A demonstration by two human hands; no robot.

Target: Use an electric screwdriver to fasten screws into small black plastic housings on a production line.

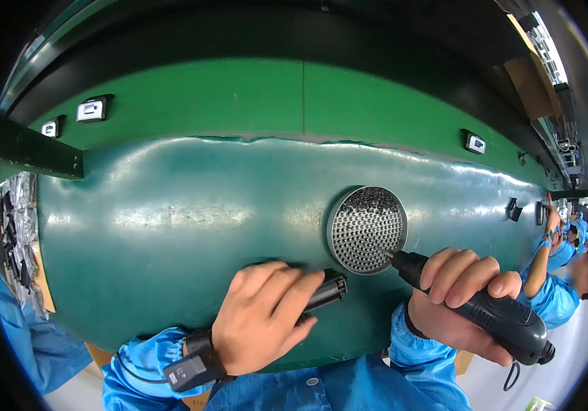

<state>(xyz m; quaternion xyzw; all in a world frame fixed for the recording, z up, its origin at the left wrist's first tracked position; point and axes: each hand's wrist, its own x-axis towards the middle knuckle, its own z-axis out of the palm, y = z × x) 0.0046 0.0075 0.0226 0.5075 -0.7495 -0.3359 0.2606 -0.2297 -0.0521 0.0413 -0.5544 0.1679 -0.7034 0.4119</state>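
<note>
My right hand (pixel 465 294) is wrapped round a black electric screwdriver (pixel 496 315), its bit pointing left into a round metal tray (pixel 334 236). The tray has a grid of small holes, with many tiny dark screws (pixel 371 198) heaped at its far side. The bit's tip is over the tray's near right part; whether it touches a screw I cannot tell. My left hand (pixel 260 312) grips a small black plastic housing (pixel 328 290) just left of the tray's near side. Most of the housing is hidden under my fingers.
A green mat (pixel 150 253) covers the bench, with a green back rail (pixel 239 96) behind it. Dark parts in clear bags (pixel 23 233) lie at the left edge. Small black pieces (pixel 513 209) sit at the right, where another person (pixel 554 288) in blue works.
</note>
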